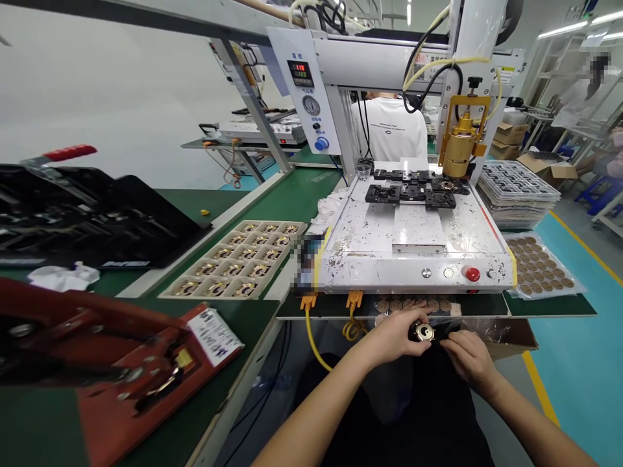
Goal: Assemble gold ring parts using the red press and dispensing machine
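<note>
Below the front edge of the machine, my left hand [396, 334] grips a round, gold-rimmed watch case [425, 333] between thumb and fingers, its open face turned toward me. Just to the right, my right hand [467, 357] has thumb and fingertips pinched together close to the case; whatever they hold is too small or dark to make out. Behind my left fingers lies a sheet with round brown stickers [445, 305]. To the left stands a tray [168, 293] with several similar gold-rimmed parts in its compartments.
A white dispensing machine [360, 259] with black fixtures [413, 189] and a gold nozzle unit [458, 152] stands ahead. A red hand press [195, 370] occupies the left. Stacked clear trays [518, 188] and another sticker sheet [540, 266] lie right. A person in white [389, 126] sits behind.
</note>
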### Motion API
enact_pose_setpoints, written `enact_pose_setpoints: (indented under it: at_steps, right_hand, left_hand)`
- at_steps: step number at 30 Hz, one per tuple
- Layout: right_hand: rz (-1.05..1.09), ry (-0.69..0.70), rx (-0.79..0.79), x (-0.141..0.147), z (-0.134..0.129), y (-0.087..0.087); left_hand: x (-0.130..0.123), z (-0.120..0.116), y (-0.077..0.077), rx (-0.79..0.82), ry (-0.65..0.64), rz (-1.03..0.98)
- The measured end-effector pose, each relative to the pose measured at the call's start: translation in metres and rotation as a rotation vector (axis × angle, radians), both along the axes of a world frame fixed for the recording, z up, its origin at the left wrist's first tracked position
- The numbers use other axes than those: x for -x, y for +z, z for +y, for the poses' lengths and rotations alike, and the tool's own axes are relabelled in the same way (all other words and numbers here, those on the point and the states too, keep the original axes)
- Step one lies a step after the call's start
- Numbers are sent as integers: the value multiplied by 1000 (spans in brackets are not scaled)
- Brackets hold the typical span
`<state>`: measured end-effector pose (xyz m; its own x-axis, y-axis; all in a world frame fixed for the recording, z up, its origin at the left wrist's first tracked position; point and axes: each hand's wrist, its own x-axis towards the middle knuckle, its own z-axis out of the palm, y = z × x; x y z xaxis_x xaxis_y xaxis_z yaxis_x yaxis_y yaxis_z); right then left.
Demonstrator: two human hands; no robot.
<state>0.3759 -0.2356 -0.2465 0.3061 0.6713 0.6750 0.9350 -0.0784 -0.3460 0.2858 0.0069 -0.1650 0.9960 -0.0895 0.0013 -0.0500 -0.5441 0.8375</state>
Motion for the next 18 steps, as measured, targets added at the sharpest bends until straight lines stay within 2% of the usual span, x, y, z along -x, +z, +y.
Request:
enact_pose_setpoints:
  at_steps: [3,6,8,10,12,14,16,18]
  right_hand:
    - [150,-114,-20,10,-11,23]
    - [583,-221,-2,11,-16,51]
    - [878,-235,35,10,-16,69]
    - [1001,-228,56,10,-14,85]
    - [1001,-212,50,13,-9,99]
    - [958,-172,38,17,-1,110]
    - [961,-134,20,22,7,116]
    - [1044,-124,-7,24,15,118]
  left_hand:
    - [-2,-8,-3,-44,69,-11]
    - [-5,-17,-3,-39,123,-129]
    - [-4,-22,2,-7,161,-212]
    - [1,-25,9,63,210,-224]
    - [11,-29,16,239,251,-150]
    - [24,-32,22,544,288,-41]
    - [37,-35,26,858,342,51]
    - [48,-37,29,1055,415,114]
